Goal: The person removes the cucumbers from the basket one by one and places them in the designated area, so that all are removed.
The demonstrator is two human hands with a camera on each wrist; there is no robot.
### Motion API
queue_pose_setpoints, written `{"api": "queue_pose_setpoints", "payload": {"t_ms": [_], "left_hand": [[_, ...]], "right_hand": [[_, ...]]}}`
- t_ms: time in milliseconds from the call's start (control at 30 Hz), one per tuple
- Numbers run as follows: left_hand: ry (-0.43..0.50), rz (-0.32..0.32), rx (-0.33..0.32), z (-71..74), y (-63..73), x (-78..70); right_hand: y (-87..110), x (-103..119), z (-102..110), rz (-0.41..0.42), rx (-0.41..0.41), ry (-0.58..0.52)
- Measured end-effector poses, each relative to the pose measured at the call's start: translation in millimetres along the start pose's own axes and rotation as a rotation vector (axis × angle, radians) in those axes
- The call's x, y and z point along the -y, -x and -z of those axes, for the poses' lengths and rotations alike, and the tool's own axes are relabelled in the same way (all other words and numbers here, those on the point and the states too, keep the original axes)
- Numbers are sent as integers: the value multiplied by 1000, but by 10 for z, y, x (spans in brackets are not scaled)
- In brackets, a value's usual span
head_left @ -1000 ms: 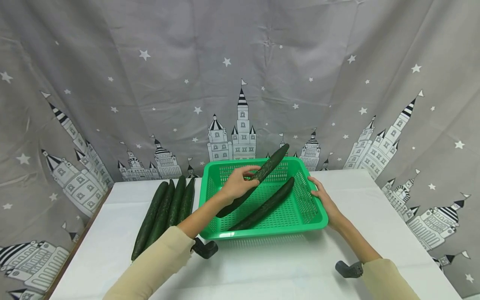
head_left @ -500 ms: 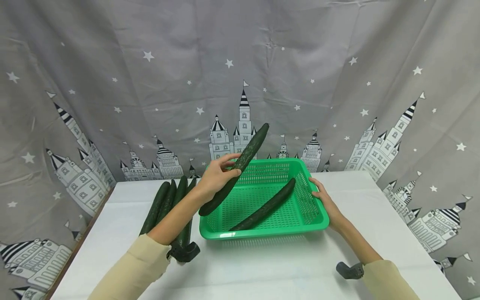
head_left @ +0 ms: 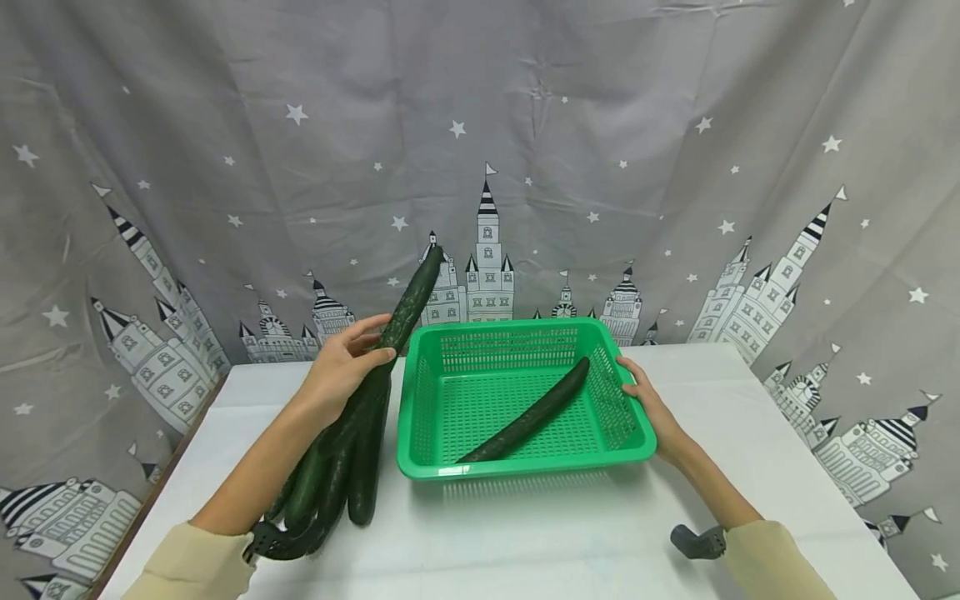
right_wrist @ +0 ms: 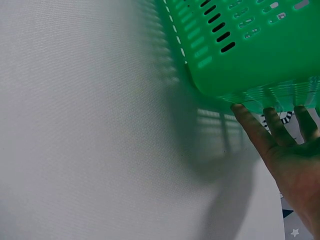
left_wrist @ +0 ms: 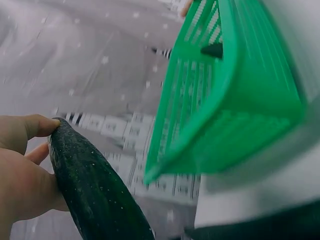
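Note:
My left hand (head_left: 339,375) grips a long dark green cucumber (head_left: 412,304), thumb on one side and fingers on the other. This cucumber slants up over the left row of cucumbers (head_left: 365,479), its upper end pointing to the back wall. In the left wrist view the held cucumber (left_wrist: 95,180) fills the lower left. One cucumber (head_left: 528,421) lies diagonally in the green plastic basket (head_left: 525,468). My right hand (head_left: 652,408) holds the basket's right rim, thumb over the edge. The right wrist view shows its fingers (right_wrist: 250,125) against the outer wall.
A white cloth covers the table (head_left: 540,533). Behind it hangs a grey curtain (head_left: 600,100) printed with castles and stars. Dark wrist cameras (head_left: 697,542) sit at both cuffs. The table's left edge runs beside the cucumber row.
My left hand has carried the cucumber out of the basket, leftward to over the row of cucumbers. The right hand and the basket stay where they were.

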State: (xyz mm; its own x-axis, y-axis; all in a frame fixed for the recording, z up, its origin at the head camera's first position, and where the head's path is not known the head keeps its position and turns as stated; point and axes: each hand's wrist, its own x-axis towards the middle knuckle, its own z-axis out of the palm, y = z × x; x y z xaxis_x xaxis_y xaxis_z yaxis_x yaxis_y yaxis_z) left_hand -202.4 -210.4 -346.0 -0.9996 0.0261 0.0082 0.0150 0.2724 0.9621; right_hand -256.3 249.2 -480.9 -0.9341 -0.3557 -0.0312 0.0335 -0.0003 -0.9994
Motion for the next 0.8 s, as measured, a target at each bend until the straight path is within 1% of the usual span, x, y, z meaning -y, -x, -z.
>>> {"api": "queue_pose_setpoints", "payload": {"t_ms": [200, 300, 400, 567, 700, 800], "left_hand": [[-17, 43, -65, 376, 168, 227], [-23, 80, -94, 553, 265, 389], [-51, 123, -119, 708, 363, 578], [-83, 198, -174, 910, 483, 896], [-74, 254, -217, 1035, 560, 1124], [-54, 275, -245, 1106, 599, 1269]], "right_hand": [[-4, -8, 1, -1, -3, -8], [-6, -11, -1, -4, -6, -7], [-5, -11, -4, -9, -6, -2], [-1, -8, -4, -11, -8, -3], [-2, -6, -4, -10, -11, -7], [-4, -8, -4, -6, -8, -3]]}}
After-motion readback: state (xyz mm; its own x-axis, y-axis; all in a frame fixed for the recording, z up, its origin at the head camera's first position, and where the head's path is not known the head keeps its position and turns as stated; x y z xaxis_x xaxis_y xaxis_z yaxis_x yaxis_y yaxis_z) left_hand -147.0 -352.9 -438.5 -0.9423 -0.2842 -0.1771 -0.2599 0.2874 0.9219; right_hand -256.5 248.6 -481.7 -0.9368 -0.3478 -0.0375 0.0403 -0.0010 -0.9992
